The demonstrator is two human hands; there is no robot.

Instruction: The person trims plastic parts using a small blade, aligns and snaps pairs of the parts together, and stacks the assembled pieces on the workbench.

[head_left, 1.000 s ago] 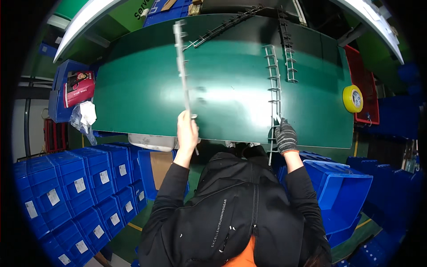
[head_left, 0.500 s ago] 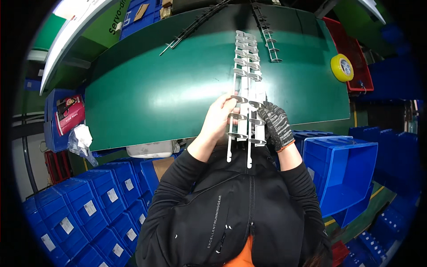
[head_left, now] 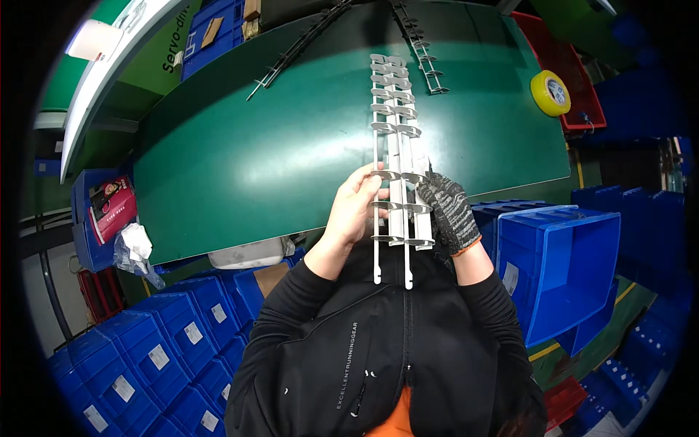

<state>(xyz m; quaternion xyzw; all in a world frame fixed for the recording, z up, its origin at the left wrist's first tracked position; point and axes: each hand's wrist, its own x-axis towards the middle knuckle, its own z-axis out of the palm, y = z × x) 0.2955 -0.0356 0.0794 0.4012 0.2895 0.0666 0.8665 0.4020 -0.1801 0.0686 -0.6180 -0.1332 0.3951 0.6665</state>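
Two long silver metal racks, each a slim rail carrying several rounded plates, lie side by side before me, running from my chest out over the green table. My left hand, bare, is closed round the left side of the pair near its close end, thumb on top by a rounded plate. On the opposite side, my right hand wears a grey-and-black knitted glove and grips the right edge; its fingertips are partly hidden behind the metal. Hooked rail ends stick out toward my jacket.
On the green table, similar racks lie at the far left and far right. Yellow tape sits by a red bin at the right edge. Blue crates stand at the right, with stacked blue boxes at the left.
The whole view has shifted slightly. The held racks have come a little nearer my body, their hooked ends lower over the jacket. Both hands keep their hold.
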